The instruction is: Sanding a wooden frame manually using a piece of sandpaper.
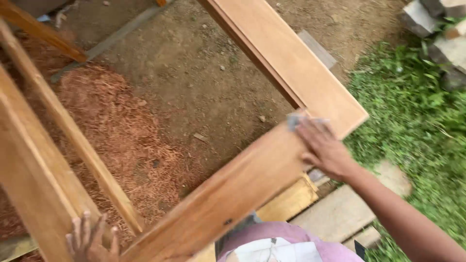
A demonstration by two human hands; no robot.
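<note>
A large wooden frame (233, 184) of smooth reddish-brown boards fills the view, its corner joint at centre right. My right hand (323, 148) presses a small grey piece of sandpaper (293, 120) flat against the frame at that corner. My left hand (92, 240) rests with fingers spread on the frame's left board (34, 170) at the bottom left. The long upper board (286, 63) runs from the top centre down to the corner.
Bare dirt (194, 82) and a heap of reddish sawdust (121, 131) lie under the frame. Grass (417, 121) grows on the right, with stone blocks (446, 39) at the top right. Pale planks (335, 211) lie below the frame. A pink garment (286, 242) shows at the bottom.
</note>
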